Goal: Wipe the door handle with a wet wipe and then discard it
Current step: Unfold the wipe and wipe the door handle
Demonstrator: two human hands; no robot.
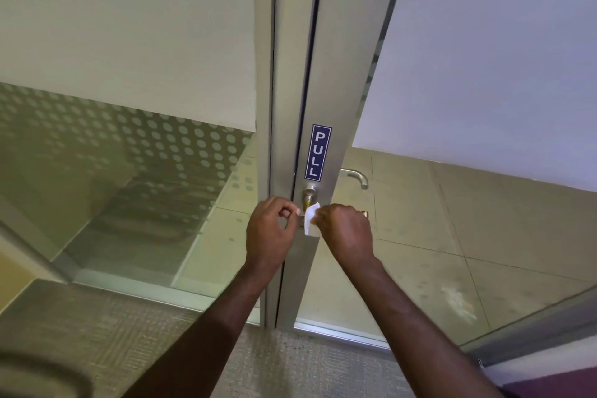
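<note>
Two bare hands meet in front of a metal-framed glass door (326,74), both raised to the level of its handle. The right hand (347,231) is curled closed around a white wet wipe (311,216), pinching it between thumb and fingers so that a crumpled flap sticks out toward the left, just beside the door handle (309,196). Only the round metal base and a short upper part of that handle show; the rest is hidden behind the wipe and the hands, so whether the wipe actually touches the metal cannot be told. The left hand (269,231) is loosely curled, its fingertips (292,212) bent in toward the thumb close to the left edge of the wipe; it may be gripping a corner of it or the handle behind, but the view does not settle that. Directly above the handle, a blue vertical sticker reading PULL (318,152) is fixed to the door's upright frame. Through the glass to the right, a second lever handle (357,176) is visible on the far side of the door, over a tiled floor (452,252). A glass panel with a frosted dot pattern (145,139) stands to the left of the frame, and patterned carpet (97,333) lies underfoot on the near side.
</note>
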